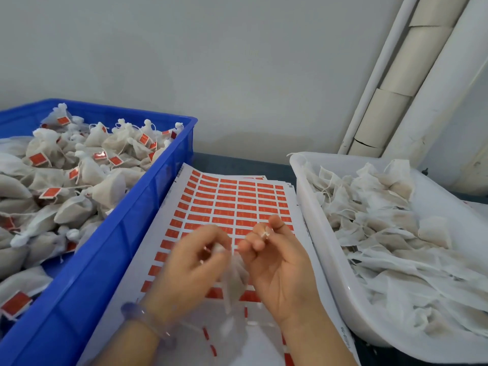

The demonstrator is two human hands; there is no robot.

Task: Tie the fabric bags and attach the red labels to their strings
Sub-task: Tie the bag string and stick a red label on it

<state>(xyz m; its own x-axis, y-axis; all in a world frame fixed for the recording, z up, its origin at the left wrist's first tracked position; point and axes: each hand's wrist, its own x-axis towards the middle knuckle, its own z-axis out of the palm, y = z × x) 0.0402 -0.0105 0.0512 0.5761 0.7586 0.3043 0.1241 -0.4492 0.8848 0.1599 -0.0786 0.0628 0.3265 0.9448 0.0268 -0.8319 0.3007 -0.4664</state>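
A small white fabric bag [235, 278] hangs between my two hands over a sheet of red labels [229, 204]. My left hand [190, 262], blurred by motion, pinches the bag's gathered neck. My right hand [274, 257] is raised beside it with the bag's white string [264, 234] caught between its fingertips. The blue crate [126, 233] at left is heaped with tied bags carrying red labels [50, 192]. A white tub [330, 260] at right is filled with loose untied bags [390, 233].
The label sheets lie stacked on the dark table between the crate and the tub. A grey wall stands behind, with white and beige pipes [390, 101] running up the right corner. A bead bracelet [142, 317] is on my left wrist.
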